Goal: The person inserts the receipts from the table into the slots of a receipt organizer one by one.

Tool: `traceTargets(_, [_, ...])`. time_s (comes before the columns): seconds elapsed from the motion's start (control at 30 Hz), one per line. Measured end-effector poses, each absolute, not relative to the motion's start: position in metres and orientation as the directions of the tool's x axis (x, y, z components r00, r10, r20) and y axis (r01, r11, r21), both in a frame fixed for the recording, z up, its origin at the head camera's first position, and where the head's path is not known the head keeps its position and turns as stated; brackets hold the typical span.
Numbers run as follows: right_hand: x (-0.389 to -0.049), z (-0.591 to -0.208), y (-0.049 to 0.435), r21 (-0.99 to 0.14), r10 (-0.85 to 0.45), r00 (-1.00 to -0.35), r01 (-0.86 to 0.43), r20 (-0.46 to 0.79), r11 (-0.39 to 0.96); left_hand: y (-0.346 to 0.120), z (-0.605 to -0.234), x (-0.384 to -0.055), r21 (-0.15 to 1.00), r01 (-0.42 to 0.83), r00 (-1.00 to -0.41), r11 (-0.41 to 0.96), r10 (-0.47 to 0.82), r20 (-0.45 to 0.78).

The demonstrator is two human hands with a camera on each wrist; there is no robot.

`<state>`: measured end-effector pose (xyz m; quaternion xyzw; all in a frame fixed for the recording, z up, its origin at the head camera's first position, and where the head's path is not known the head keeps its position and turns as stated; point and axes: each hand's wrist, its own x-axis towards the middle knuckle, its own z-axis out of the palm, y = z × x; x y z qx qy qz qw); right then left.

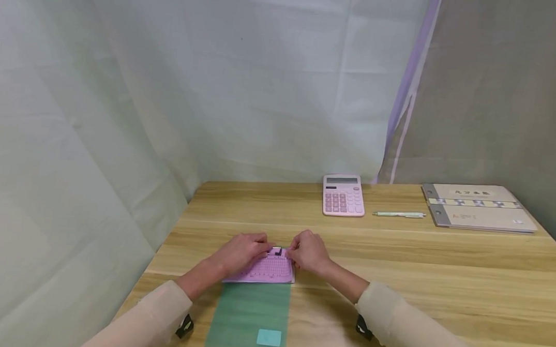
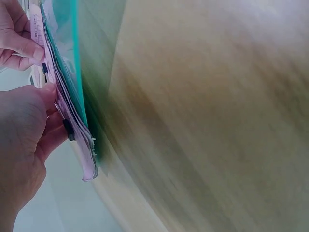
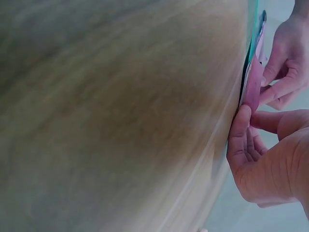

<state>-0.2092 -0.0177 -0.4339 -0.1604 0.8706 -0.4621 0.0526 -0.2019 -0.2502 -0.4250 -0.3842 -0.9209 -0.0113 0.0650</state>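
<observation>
A stack of pink printed sheets [image 1: 268, 270] lies over the upper part of a translucent green file folder [image 1: 248, 312]. A metal clip with black ends [image 1: 277, 251] sits at the top edge of the sheets. My left hand [image 1: 244, 252] pinches this clip; in the left wrist view, the thumb and fingers close around it between its black ends. At the top right corner, my right hand [image 1: 309, 251] pinches the pink sheets between thumb and fingers. In the right wrist view, the pink corner [image 3: 253, 89] bends up near the fingertips.
A pink calculator [image 1: 344, 195] lies at the table's back edge, with a pen [image 1: 399, 214] to its right. Farther right is a beige notebook or file pack [image 1: 481, 207] with a patterned band. Pale curtains [image 1: 263, 90] hang behind the wooden table [image 1: 417, 288].
</observation>
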Motion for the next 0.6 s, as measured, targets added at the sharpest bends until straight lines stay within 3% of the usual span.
traceTargets(0.2, [-0.207,-0.436,-0.021,-0.803,-0.285,-0.953,-0.247,0.101,0.542,-0.251,-0.426,-0.203,-0.031,0.721,-0.682,0.692,0.717,0.143])
traceTargets(0.37, [-0.208,-0.433,-0.022,-0.808,-0.287,-0.956,-0.214,0.058,0.549,-0.252,-0.427,-0.204,-0.015,0.727,-0.675,0.686,0.719,0.164])
traceTargets(0.6, [-0.215,-0.421,-0.014,-0.788,-0.331,-0.944,-0.209,0.007,0.58,-0.25,-0.425,-0.203,-0.014,0.695,-0.712,0.719,0.691,0.122])
